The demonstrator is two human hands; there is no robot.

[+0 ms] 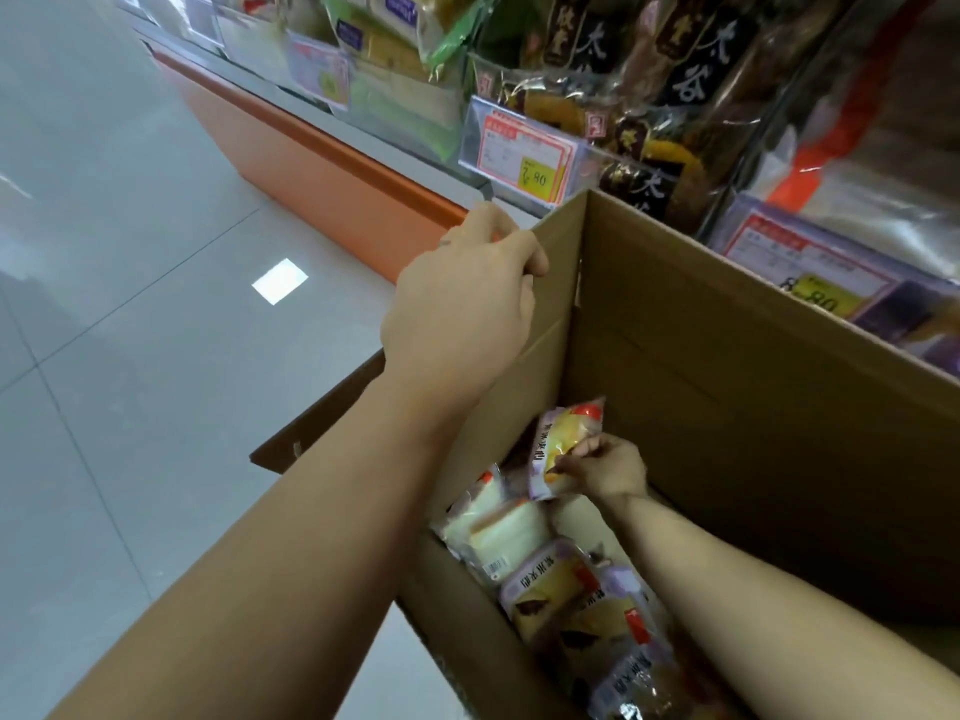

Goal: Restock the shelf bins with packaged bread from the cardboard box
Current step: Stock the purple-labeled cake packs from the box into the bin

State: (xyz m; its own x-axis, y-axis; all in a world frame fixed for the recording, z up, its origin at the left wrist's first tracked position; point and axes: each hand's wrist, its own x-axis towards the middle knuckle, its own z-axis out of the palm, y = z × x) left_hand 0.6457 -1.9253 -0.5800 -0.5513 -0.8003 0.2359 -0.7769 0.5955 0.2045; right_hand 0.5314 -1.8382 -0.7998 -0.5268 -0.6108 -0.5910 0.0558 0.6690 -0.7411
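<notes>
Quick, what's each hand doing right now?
Left hand: closed on the cardboard box corner flap.
Right hand: closed on a bread packet inside the box.

We see a pale tiled floor (130,356) at the left, bare but for a bright square reflection. The shelf (363,142) runs along its far edge on an orange base, its bins crowded with packaged bread — price tags (524,158) clipped to the front edge. The cardboard box (753,381) stands against that edge.
</notes>
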